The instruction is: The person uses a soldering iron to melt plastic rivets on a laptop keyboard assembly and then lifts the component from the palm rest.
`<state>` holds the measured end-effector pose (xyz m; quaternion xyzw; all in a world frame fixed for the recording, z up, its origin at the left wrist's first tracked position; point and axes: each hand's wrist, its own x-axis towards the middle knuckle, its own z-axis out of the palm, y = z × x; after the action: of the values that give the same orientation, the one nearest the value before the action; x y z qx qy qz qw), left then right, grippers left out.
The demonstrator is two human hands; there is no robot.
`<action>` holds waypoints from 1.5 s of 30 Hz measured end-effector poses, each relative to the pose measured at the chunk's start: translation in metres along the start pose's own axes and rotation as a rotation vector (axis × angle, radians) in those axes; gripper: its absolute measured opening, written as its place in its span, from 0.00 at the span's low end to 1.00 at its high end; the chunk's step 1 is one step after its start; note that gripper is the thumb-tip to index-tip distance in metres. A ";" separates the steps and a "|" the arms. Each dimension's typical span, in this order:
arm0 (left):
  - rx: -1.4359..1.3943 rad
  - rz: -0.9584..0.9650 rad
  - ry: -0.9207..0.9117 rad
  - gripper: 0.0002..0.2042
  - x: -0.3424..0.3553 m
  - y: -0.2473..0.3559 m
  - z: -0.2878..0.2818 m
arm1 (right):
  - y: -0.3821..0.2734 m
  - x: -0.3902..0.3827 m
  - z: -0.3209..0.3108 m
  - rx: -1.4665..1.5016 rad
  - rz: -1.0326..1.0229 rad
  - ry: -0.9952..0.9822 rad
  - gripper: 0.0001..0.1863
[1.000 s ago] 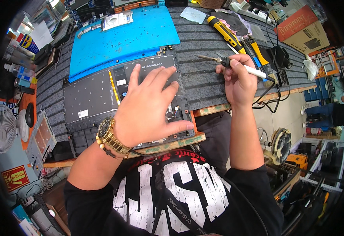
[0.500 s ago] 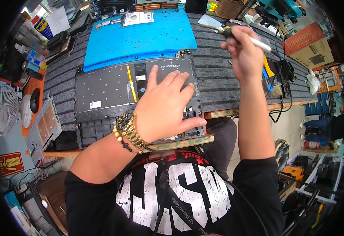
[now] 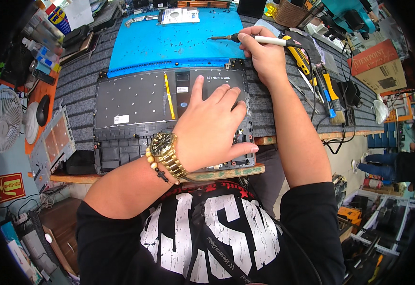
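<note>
My left hand [image 3: 212,123] lies spread and flat on the right part of a laptop's keyboard housing [image 3: 131,102], turned with its dark inner side up. A gold watch and a beaded bracelet circle that wrist. Above the right edge of a blue mat [image 3: 169,42], my right hand [image 3: 264,54] grips a soldering iron [image 3: 270,41] by its white and black handle. Its thin tip points left over the mat, apart from the housing. Small dark bits are scattered on the mat. A yellow strip [image 3: 169,97] runs across the housing, left of my left hand.
Right of my forearm lie a yellow cutter [image 3: 298,54], a blue-handled brush [image 3: 330,108] and tangled cables. A cardboard box [image 3: 376,66] stands farther right. At left are a white fan [image 3: 3,126] and a metal panel [image 3: 53,137]. A silver drive [image 3: 179,16] rests on the mat's far side.
My right hand has brought the soldering iron leftward and nearer, over the blue mat. My left hand keeps its place on the housing. The whole view has shifted slightly.
</note>
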<state>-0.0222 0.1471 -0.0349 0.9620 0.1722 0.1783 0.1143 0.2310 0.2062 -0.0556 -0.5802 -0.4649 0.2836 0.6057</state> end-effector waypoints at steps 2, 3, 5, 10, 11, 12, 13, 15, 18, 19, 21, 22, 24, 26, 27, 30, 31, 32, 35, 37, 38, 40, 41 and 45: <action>-0.003 -0.001 -0.004 0.41 0.000 0.001 -0.001 | -0.001 -0.001 0.000 -0.023 -0.005 -0.002 0.11; -0.007 -0.003 -0.005 0.40 0.000 0.001 -0.001 | -0.001 -0.001 0.001 -0.029 -0.008 -0.002 0.12; -0.016 -0.006 -0.008 0.40 0.000 0.001 -0.001 | -0.001 -0.001 0.001 -0.041 -0.011 -0.004 0.12; 0.007 0.014 0.041 0.39 0.000 0.001 0.001 | -0.002 -0.003 0.001 -0.046 -0.023 -0.009 0.12; 0.014 0.026 0.065 0.39 0.001 0.001 0.001 | -0.002 -0.002 0.001 -0.062 -0.007 -0.010 0.12; -0.008 0.012 0.032 0.39 -0.003 0.004 0.001 | -0.002 -0.006 0.000 -0.068 0.009 -0.012 0.12; -0.019 0.002 0.010 0.40 -0.003 0.004 0.000 | -0.002 -0.006 0.000 -0.077 0.017 -0.011 0.13; -0.030 -0.009 -0.014 0.40 -0.004 0.005 -0.001 | -0.001 -0.007 0.001 -0.059 0.007 -0.013 0.13; -0.028 -0.011 -0.018 0.40 -0.003 0.005 -0.002 | -0.001 -0.006 0.001 -0.066 0.007 -0.011 0.13; -0.025 -0.011 -0.020 0.40 -0.002 0.005 -0.002 | 0.000 -0.005 0.001 -0.082 0.026 -0.004 0.13; -0.011 -0.009 -0.011 0.40 0.001 0.002 -0.001 | 0.000 -0.001 0.002 -0.085 -0.007 -0.005 0.13; -0.011 -0.009 -0.009 0.40 0.001 0.001 -0.001 | 0.000 -0.001 0.002 -0.076 -0.023 -0.004 0.13; -0.008 -0.009 -0.009 0.41 0.000 0.001 0.000 | 0.000 0.000 0.002 -0.085 -0.004 -0.006 0.13; -0.002 -0.009 -0.011 0.41 0.000 0.001 0.001 | 0.000 0.001 0.001 -0.082 -0.005 -0.006 0.12; 0.005 0.002 0.017 0.40 0.000 0.001 0.002 | 0.000 0.000 0.001 -0.081 -0.007 -0.004 0.12; 0.021 0.024 0.071 0.39 0.001 0.000 0.004 | -0.001 0.000 0.001 -0.097 -0.005 -0.007 0.12; 0.022 0.024 0.069 0.38 0.001 0.000 0.004 | -0.001 0.001 0.000 -0.106 -0.003 -0.008 0.12; 0.025 0.024 0.066 0.38 0.001 0.000 0.005 | -0.002 0.000 0.001 -0.089 -0.002 -0.008 0.12; 0.027 0.027 0.071 0.38 0.000 0.000 0.005 | -0.003 0.000 0.000 -0.032 -0.010 0.001 0.11; 0.016 0.021 0.075 0.38 0.000 -0.001 0.005 | -0.004 -0.002 -0.004 0.014 -0.029 0.023 0.10; 0.008 0.022 0.080 0.38 0.001 -0.001 0.005 | -0.005 -0.003 -0.008 0.058 -0.044 0.032 0.10; -0.031 0.003 0.061 0.38 0.001 -0.001 0.005 | -0.007 -0.006 -0.020 0.152 -0.076 0.054 0.10; -0.050 -0.005 0.054 0.37 0.001 -0.002 0.004 | -0.009 -0.009 -0.027 0.199 -0.068 0.051 0.09; -0.026 -0.024 0.030 0.38 0.004 -0.003 0.005 | -0.014 -0.031 -0.056 0.329 -0.017 0.048 0.09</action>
<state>-0.0177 0.1502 -0.0394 0.9555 0.1833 0.1936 0.1264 0.2658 0.1516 -0.0431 -0.4757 -0.4026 0.3370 0.7057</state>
